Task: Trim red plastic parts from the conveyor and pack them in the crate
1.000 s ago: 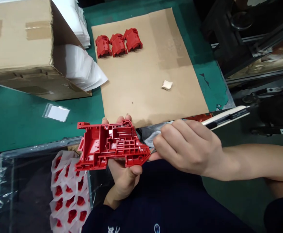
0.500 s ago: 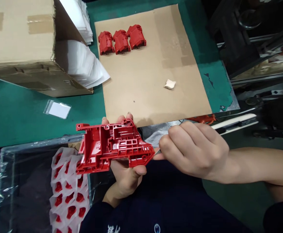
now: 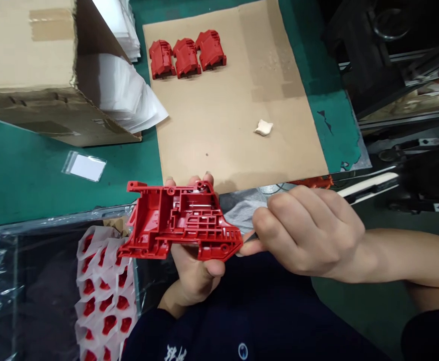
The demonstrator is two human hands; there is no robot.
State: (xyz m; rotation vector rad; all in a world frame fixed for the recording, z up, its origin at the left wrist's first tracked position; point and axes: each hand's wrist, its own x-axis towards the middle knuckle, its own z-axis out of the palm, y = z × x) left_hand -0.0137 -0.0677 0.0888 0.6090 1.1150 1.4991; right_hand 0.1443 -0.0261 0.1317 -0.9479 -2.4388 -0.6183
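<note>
My left hand (image 3: 194,273) is closed from below around a red plastic housing part (image 3: 178,223), its ribbed inner side facing up. My right hand (image 3: 309,230) is closed on a white-handled knife (image 3: 370,184); the handle sticks out to the right behind the fist. The blade's tip meets the housing's right edge, mostly hidden by my fingers. Both hands hover over my lap, just in front of the table edge.
Three red housings (image 3: 187,55) lie in a row at the far end of a brown cardboard sheet (image 3: 227,125) on the green table, beside a small white scrap (image 3: 263,127). An open carton (image 3: 35,75) with white sheets stands left. A plastic-lined bin (image 3: 54,291) holds wrapped red parts.
The housing has tilted a little and shifted slightly right in my left hand. My right hand with the knife has edged rightward along the part's right edge.
</note>
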